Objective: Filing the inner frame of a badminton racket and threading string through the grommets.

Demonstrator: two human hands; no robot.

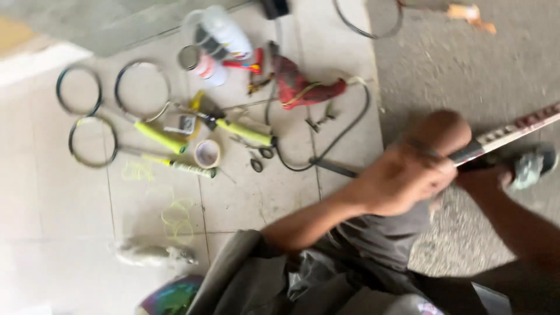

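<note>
Fingers of our left hand (402, 178) are wrapping tight round the thin shaft of a badminton racket (507, 131), whose pale, dark-patterned length is running off to the right edge. Motion blur is smearing our right hand (443, 186), so we cannot tell whether it is gripping or loose; it is lying just behind the left, against our bent knee (446, 131).

We are seeing three bare racket frames (93, 116) lying on the smooth pale tiles (70, 198) at far left, round metal hoops with yellow-green wrapped handles. Beside them a tape roll (207, 153) is lying flat, a red power drill (303, 87) is trailing its black cord (344, 131), and two plastic jars (213, 44) are tipped on their sides.

Rough grey concrete (466, 52) is taking over right of the tile edge. Open tile is stretching near left, crossed only by loose loops of yellow string (175, 216).
</note>
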